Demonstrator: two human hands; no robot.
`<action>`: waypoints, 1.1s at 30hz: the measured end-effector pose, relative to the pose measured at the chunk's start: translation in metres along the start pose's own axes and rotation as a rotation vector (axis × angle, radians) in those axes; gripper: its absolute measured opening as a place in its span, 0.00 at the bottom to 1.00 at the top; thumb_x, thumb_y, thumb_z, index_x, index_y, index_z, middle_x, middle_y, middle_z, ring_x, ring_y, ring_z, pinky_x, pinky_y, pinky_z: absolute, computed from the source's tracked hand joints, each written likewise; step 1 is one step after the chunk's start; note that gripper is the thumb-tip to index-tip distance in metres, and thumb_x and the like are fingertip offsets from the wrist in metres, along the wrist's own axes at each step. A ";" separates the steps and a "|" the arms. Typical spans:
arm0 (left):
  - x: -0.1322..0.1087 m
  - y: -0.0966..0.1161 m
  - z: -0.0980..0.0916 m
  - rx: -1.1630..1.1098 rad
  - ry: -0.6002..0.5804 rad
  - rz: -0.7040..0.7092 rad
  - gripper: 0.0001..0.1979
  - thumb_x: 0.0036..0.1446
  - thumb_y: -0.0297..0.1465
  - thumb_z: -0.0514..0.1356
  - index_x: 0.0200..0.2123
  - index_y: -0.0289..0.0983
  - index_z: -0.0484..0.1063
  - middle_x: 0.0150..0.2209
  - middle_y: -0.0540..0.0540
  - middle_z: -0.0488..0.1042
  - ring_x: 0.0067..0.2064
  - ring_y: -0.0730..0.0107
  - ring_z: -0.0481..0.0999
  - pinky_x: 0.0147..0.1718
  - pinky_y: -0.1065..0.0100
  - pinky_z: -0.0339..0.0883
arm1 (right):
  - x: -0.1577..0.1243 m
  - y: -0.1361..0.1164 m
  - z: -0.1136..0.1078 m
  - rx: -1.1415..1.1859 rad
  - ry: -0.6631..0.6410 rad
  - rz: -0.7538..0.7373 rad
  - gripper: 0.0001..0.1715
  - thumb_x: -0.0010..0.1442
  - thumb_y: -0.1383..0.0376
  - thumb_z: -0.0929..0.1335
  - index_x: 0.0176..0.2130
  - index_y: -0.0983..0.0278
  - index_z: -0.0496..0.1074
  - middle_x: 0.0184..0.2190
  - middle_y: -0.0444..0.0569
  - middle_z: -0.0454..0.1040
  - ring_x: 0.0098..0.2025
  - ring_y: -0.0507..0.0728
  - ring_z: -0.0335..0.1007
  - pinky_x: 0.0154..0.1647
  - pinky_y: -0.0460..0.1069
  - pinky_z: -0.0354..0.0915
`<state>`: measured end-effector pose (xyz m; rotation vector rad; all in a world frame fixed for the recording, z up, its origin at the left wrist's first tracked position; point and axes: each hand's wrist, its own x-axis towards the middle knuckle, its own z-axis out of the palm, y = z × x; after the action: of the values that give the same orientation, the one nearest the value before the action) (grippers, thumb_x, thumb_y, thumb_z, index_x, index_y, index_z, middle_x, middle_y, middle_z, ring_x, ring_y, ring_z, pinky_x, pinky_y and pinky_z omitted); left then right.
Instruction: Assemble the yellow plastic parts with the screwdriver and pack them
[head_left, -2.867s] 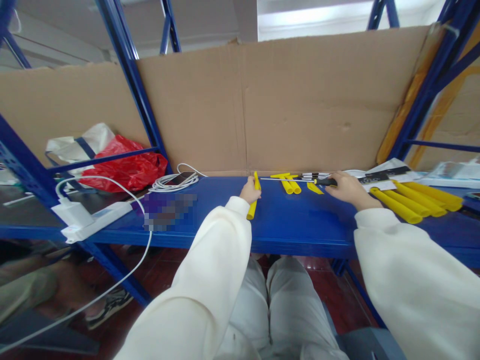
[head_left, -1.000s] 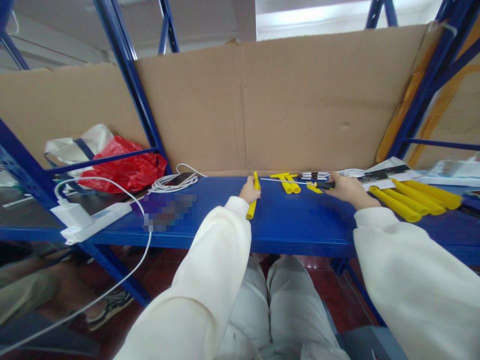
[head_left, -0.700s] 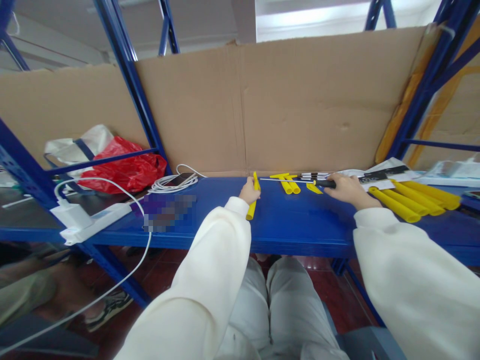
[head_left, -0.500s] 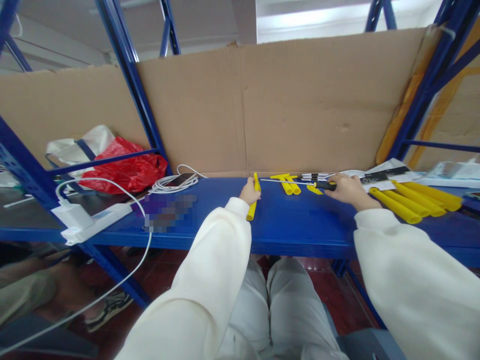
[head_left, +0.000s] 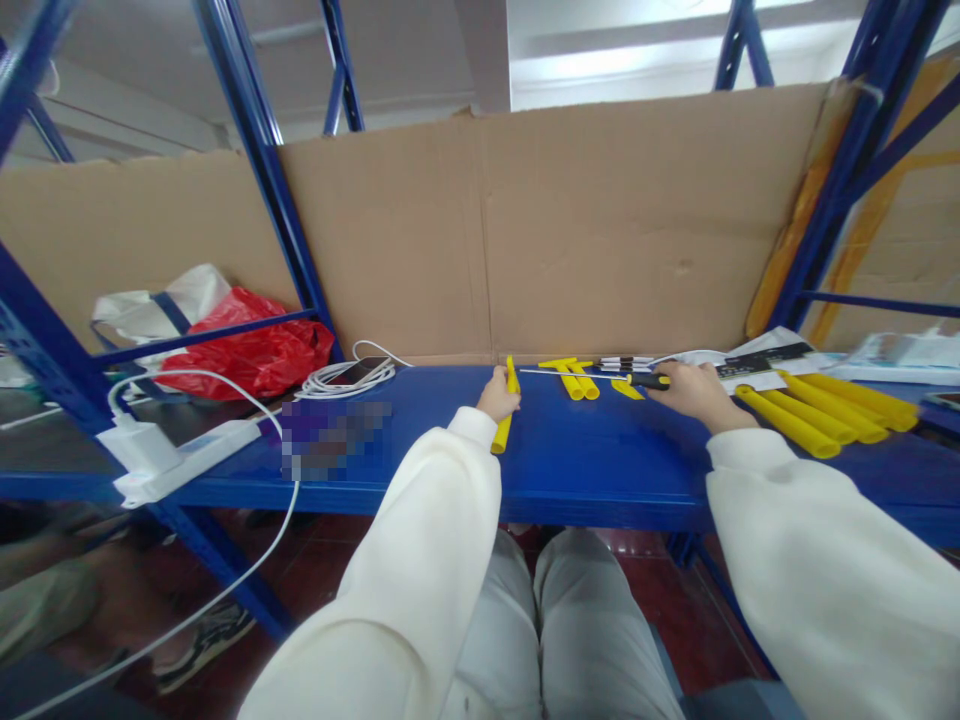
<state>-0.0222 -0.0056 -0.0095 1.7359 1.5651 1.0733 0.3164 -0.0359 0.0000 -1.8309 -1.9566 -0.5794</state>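
Note:
My left hand [head_left: 496,396] is closed around a yellow tool with a tubular handle [head_left: 502,436], held upright above the blue shelf. My right hand [head_left: 694,393] grips a screwdriver [head_left: 649,381] by its black and yellow handle. Its long thin shaft points left, and the tip is close to the upper part of the yellow tool; whether they touch I cannot tell. Between my hands lie a pair of yellow T-shaped tools [head_left: 576,384] and a small flat yellow piece [head_left: 627,389].
Several yellow tubular handles [head_left: 832,415] lie at the right by a black and white packet [head_left: 776,355]. Marker-like sticks [head_left: 627,364] sit at the back. Leftward are a coiled white cable [head_left: 349,380], a red bag [head_left: 247,345] and a power strip [head_left: 187,460]. Cardboard [head_left: 570,230] stands behind.
The view has tilted up slightly, so the shelf sits lower in the picture. Both hands keep their holds, and the screwdriver still points at the yellow tool.

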 end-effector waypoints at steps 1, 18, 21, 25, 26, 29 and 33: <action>0.000 0.000 0.000 -0.001 0.000 -0.004 0.25 0.58 0.14 0.62 0.55 0.36 0.64 0.46 0.42 0.82 0.30 0.73 0.82 0.32 0.73 0.74 | 0.000 0.001 0.000 0.004 0.005 0.005 0.16 0.59 0.54 0.68 0.40 0.58 0.81 0.36 0.56 0.85 0.42 0.69 0.80 0.47 0.58 0.62; 0.000 0.000 0.001 0.006 0.029 0.114 0.32 0.49 0.15 0.64 0.57 0.39 0.68 0.52 0.40 0.81 0.50 0.58 0.84 0.50 0.61 0.78 | 0.007 -0.002 0.005 0.136 -0.190 -0.098 0.13 0.52 0.59 0.72 0.39 0.58 0.81 0.39 0.51 0.85 0.41 0.66 0.80 0.39 0.55 0.69; -0.004 0.005 0.003 0.020 -0.012 0.195 0.31 0.49 0.15 0.63 0.57 0.39 0.69 0.54 0.40 0.81 0.55 0.56 0.82 0.56 0.58 0.76 | 0.008 -0.011 0.006 0.297 -0.288 -0.181 0.12 0.52 0.57 0.74 0.37 0.58 0.81 0.37 0.49 0.85 0.40 0.65 0.81 0.41 0.54 0.73; -0.013 0.015 0.006 0.109 -0.050 0.313 0.30 0.50 0.14 0.61 0.57 0.37 0.71 0.57 0.38 0.80 0.63 0.54 0.77 0.64 0.57 0.70 | 0.008 -0.024 0.003 0.421 -0.389 -0.224 0.10 0.53 0.57 0.75 0.36 0.58 0.82 0.38 0.49 0.85 0.42 0.66 0.82 0.47 0.57 0.75; -0.015 0.018 0.008 0.135 -0.061 0.339 0.30 0.51 0.14 0.61 0.58 0.38 0.71 0.58 0.38 0.80 0.64 0.53 0.77 0.65 0.56 0.69 | 0.008 -0.027 0.003 0.457 -0.408 -0.224 0.10 0.53 0.57 0.75 0.36 0.58 0.82 0.38 0.50 0.86 0.43 0.66 0.82 0.48 0.57 0.75; -0.020 0.025 0.012 0.209 -0.099 0.418 0.33 0.51 0.15 0.61 0.61 0.39 0.70 0.60 0.40 0.79 0.65 0.51 0.76 0.66 0.53 0.67 | 0.010 -0.040 0.003 0.587 -0.358 -0.219 0.12 0.54 0.54 0.75 0.36 0.59 0.81 0.39 0.51 0.85 0.42 0.65 0.82 0.49 0.57 0.75; -0.022 0.030 0.021 0.278 -0.139 0.507 0.36 0.51 0.15 0.60 0.64 0.39 0.68 0.65 0.37 0.75 0.67 0.50 0.74 0.67 0.52 0.66 | 0.019 -0.064 0.010 0.800 -0.130 -0.208 0.17 0.57 0.50 0.74 0.36 0.61 0.79 0.38 0.54 0.84 0.40 0.62 0.80 0.49 0.57 0.76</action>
<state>0.0118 -0.0297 0.0007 2.4285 1.2636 0.9609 0.2510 -0.0181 0.0009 -1.1883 -2.0470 0.2656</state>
